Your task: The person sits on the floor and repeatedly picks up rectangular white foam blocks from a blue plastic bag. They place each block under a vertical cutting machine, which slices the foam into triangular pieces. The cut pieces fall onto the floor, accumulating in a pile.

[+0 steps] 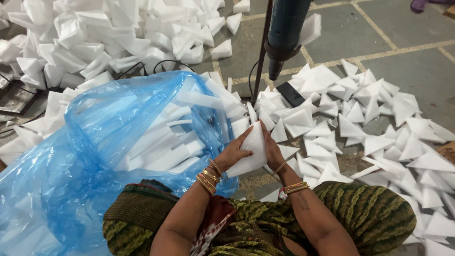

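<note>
Both of your hands are on one white foam block (252, 150), which you hold in front of your lap, between the blue plastic bag (95, 142) and the heap of foam triangles (374, 128). Your left hand (232, 152) grips the left edge of the block, with the thumb laid over its top face and the fingers curled under it. Your right hand (272, 148) is closed on the right edge, the fingers lying flat along the side. The block is tilted, its upper end pointing away from you. The blue bag is open and filled with long white foam strips (166, 151). Just behind your hands, a dark tool (284, 33) hangs on a thin upright rod (260, 61). Many more foam pieces (95, 33) lie piled on the floor further back on the left.
</note>
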